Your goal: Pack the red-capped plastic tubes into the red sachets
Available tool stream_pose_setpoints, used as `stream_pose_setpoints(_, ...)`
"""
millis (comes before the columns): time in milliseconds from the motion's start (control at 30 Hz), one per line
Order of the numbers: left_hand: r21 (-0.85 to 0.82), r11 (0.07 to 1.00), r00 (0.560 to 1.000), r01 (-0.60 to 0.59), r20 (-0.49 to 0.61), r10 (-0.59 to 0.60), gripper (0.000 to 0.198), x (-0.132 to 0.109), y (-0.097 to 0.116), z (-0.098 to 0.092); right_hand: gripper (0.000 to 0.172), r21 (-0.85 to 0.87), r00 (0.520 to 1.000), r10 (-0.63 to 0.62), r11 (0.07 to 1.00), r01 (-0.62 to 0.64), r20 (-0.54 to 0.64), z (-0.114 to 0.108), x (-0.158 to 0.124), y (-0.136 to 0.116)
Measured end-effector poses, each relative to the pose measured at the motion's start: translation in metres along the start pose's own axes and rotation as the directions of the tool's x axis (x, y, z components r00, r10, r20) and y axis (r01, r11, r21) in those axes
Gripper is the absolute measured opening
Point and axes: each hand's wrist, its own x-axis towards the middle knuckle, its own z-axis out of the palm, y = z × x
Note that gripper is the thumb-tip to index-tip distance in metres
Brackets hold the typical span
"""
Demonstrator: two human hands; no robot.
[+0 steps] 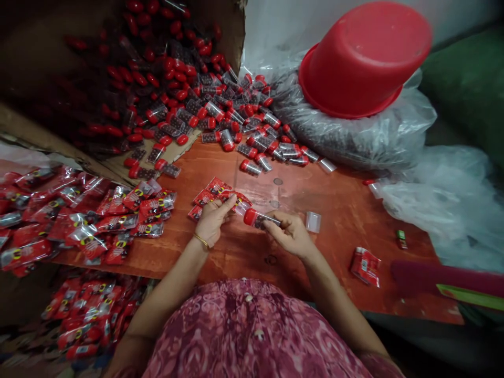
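My left hand (212,220), with a gold bangle at the wrist, pinches a red printed packet (241,202) by its edge. More red packets (212,190) lie on the table under and behind its fingers. In my right hand (289,231) is a clear tube with a red cap (252,217) and dark contents. The tube's capped end points left, at the packet's clear part; whether it is inside cannot be made out. Right of my right hand a small clear plastic piece (313,222) lies on the table.
Many red-capped tubes (226,139) spill from a cardboard box (94,157) at the back left. Filled red packets (118,223) pile up at left. A red tub (362,63) sits on a plastic bag (323,136). One red packet (366,266) lies at right.
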Motion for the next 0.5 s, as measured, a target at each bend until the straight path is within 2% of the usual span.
stream_pose_setpoints(200, 0.047, 0.999, 0.999, -0.010, 0.041, 0.008, 0.039, 0.004, -0.001, -0.002, 0.027, 0.068, 0.998, 0.056, 0.996, -0.057, 0.022, 0.008, 0.001, 0.005)
stream_pose_setpoints(400, 0.088, 0.984, 0.986, -0.154, 0.083, 0.146, 0.033, 0.004, -0.003, -0.001, 0.037, 0.270, 0.983, 0.177, 0.945, -0.185, 0.053, 0.012, 0.001, 0.014)
stream_pose_setpoints(500, 0.070, 0.985, 0.983, -0.159, 0.106, 0.151, 0.031, 0.003, -0.005, 0.002, 0.041, 0.331, 0.973, 0.215, 0.915, -0.233, 0.088, 0.013, 0.002, 0.017)
